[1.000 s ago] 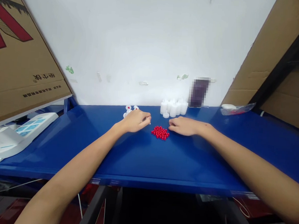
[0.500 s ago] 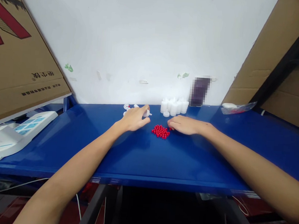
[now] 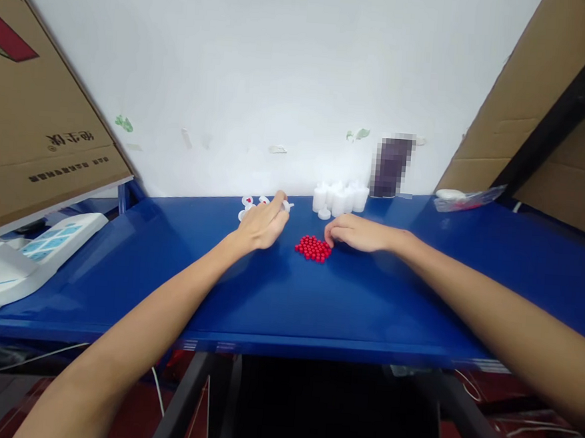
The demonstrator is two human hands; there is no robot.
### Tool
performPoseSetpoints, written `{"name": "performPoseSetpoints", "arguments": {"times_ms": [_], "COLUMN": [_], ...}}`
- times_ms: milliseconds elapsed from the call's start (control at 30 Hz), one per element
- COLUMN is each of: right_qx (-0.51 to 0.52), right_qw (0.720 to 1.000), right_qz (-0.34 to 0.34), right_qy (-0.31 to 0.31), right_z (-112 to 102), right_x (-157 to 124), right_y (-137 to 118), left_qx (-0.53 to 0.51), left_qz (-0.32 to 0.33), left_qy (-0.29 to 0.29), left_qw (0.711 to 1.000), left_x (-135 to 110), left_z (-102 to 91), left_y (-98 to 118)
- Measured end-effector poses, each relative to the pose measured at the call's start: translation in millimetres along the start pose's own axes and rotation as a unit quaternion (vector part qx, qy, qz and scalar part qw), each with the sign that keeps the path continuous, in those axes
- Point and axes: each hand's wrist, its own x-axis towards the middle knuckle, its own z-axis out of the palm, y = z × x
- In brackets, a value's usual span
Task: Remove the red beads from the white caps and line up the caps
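My left hand (image 3: 265,225) is closed, with thumb and index finger around a white nozzle cap (image 3: 287,206) whose spout points right. Beside its knuckles lie several round white caps (image 3: 247,201), some with a red centre. A pile of small red caps (image 3: 313,248) lies on the blue table between my hands. At the pile's right edge, my right hand (image 3: 356,233) has its fingers curled down and together; what they hold, if anything, is hidden. Several white bottles (image 3: 341,200) stand behind it, with a single white cap (image 3: 324,213) in front of them.
The blue table (image 3: 286,305) runs up against a white wall. At the left sits a white power strip (image 3: 55,242) below a large cardboard box (image 3: 44,108). On the right are a clear plastic bag (image 3: 471,199) and more cardboard (image 3: 510,114).
My left thumb has come in towards the index finger at the nozzle cap. My right fingertips have moved slightly left and curled down at the red caps. The camera view has shifted a little.
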Motion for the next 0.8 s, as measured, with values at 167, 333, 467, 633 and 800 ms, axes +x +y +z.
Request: {"name": "performPoseSetpoints", "arguments": {"times_ms": [167, 333, 467, 633, 800], "right_qx": [0.015, 0.014, 0.000, -0.048, -0.042], "right_qw": [1.000, 1.000, 1.000, 0.991, 0.969], "right_qz": [0.009, 0.007, -0.009, -0.020, -0.069], "right_qy": [0.003, 0.002, 0.014, 0.127, 0.234], "right_z": [-0.8, -2.6, -2.7, 4.0, 15.0], "right_x": [1.8, 2.5, 2.7, 2.0, 0.0], "right_y": [3.0, 3.6, 4.2, 1.3, -7.1], "left_qx": [-0.027, -0.068, -0.060, -0.079, -0.103], "left_qz": [0.008, 0.094, 0.103, 0.133, 0.184], "left_qy": [0.028, 0.109, 0.114, 0.070, 0.040], "left_qw": [0.999, 0.987, 0.986, 0.986, 0.977], "left_x": [1.8, 3.0, 2.9, 3.7, 7.4], "left_z": [7.5, 23.0, 28.6, 28.6, 31.1], "left_y": [-2.3, 0.3, 5.1, 4.3, -3.2]}}
